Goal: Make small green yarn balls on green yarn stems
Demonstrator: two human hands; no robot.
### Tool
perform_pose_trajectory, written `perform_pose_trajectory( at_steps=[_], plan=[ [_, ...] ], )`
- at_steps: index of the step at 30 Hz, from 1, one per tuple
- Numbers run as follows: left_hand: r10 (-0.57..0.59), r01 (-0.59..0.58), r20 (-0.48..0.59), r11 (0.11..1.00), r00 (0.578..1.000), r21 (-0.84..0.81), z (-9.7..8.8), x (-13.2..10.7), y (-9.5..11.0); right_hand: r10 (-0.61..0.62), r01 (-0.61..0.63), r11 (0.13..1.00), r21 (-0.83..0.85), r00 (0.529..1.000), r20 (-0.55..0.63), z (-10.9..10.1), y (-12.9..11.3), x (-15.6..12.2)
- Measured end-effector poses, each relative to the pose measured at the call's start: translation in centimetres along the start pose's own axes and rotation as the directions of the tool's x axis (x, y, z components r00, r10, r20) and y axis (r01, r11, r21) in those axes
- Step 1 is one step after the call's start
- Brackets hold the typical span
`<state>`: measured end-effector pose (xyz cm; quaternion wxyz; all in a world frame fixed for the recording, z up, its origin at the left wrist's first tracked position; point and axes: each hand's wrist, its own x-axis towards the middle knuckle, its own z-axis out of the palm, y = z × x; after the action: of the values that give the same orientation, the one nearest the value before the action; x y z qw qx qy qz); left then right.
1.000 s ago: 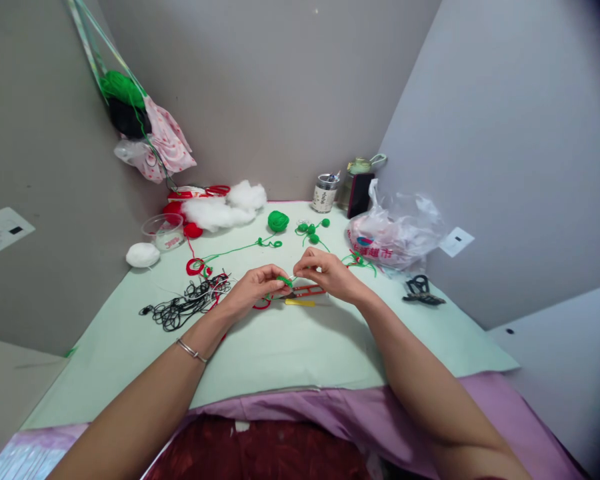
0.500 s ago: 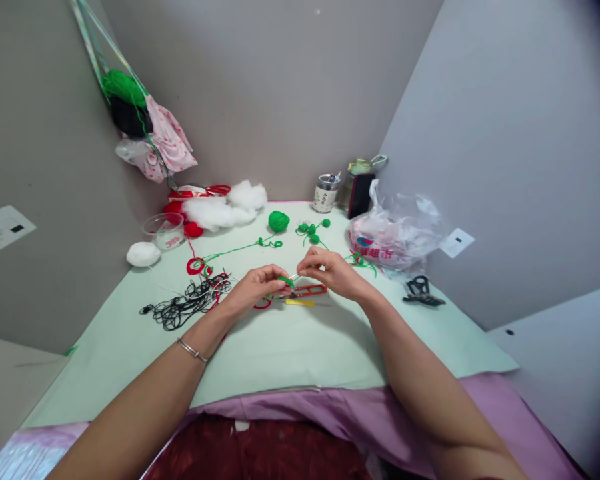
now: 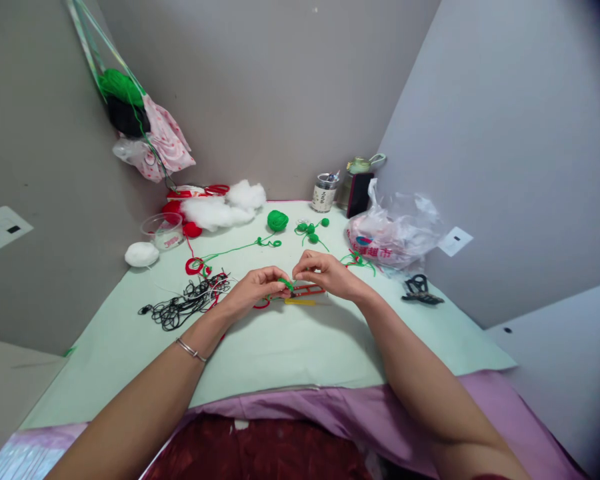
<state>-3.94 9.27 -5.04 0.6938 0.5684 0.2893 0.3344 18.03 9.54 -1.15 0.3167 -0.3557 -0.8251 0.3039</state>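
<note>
Between the thumb and fingers of my left hand (image 3: pixel 261 285) is a small green yarn piece (image 3: pixel 286 285), partly covered by the fingertips. My right hand (image 3: pixel 321 272) pinches a thin needle-like tool close against the green piece; most of it is hidden, so its exact kind is unclear. Under the hands lie orange-handled thread snips (image 3: pixel 310 290) and a yellow-handled tool (image 3: pixel 300 302) with a thin metal shaft. Loops of red yarn (image 3: pixel 261 304) show beside my left fingers.
Tangled black cord (image 3: pixel 185 307) and a white yarn ball (image 3: pixel 141 254) lie left. Further back are white stuffing (image 3: pixel 215 212), a green yarn ball (image 3: pixel 277 221), small green balls (image 3: pixel 311 232) and a can (image 3: pixel 324 193). A plastic bag (image 3: pixel 395 233) and black hair claw (image 3: pixel 421 292) sit right.
My right hand has moved slightly left and closer to the green piece, and the thin tool shows less. My left hand keeps its hold in nearly the same place.
</note>
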Motion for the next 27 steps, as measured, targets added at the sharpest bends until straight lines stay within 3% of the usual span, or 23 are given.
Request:
perform_pose_trajectory(
  at_steps=[2,7,13,17,19,21,23,25,27],
  plan=[
    [-0.003,0.003,-0.008,1.0,1.0,-0.014,0.0,0.0,-0.1,0.02,-0.02,1.0,0.017,1.0,-0.011,0.5,0.1,0.1],
    [-0.033,0.026,-0.082,0.997,0.996,-0.077,0.0,0.3,-0.4,0.094,-0.092,0.996,0.019,0.977,-0.193,1.8,0.2,0.3],
    [-0.045,0.033,-0.143,0.995,0.989,-0.09,0.1,0.4,-0.5,-0.088,0.066,0.972,-0.225,0.992,-0.09,2.8,-0.7,0.1],
    [-0.06,0.054,-0.125,0.997,0.99,-0.052,0.1,0.5,-0.8,-0.108,0.07,0.923,-0.379,0.991,-0.08,3.4,-0.7,0.0],
    [-0.064,0.06,-0.113,0.997,0.992,-0.04,0.1,0.5,-1.0,-0.125,0.072,0.923,-0.378,0.985,-0.119,3.6,-1.1,0.0],
    [-0.059,0.055,-0.115,0.998,0.992,-0.033,0.1,0.6,-1.1,-0.122,0.073,0.969,-0.237,0.972,-0.199,3.6,-1.7,0.0],
    [-0.054,0.05,-0.113,0.998,0.992,-0.036,0.2,0.5,-1.0,-0.019,0.032,0.998,0.055,0.974,-0.225,3.6,-2.3,0.2],
    [-0.053,0.05,-0.097,0.998,0.994,-0.036,0.4,0.5,-0.9,0.117,-0.067,0.931,0.358,0.986,-0.119,3.3,-2.7,0.3],
    [-0.057,0.055,-0.102,0.998,0.993,-0.018,0.4,0.4,-0.7,0.186,-0.139,0.836,0.532,0.982,-0.035,2.8,-2.8,0.5]
  ],
)
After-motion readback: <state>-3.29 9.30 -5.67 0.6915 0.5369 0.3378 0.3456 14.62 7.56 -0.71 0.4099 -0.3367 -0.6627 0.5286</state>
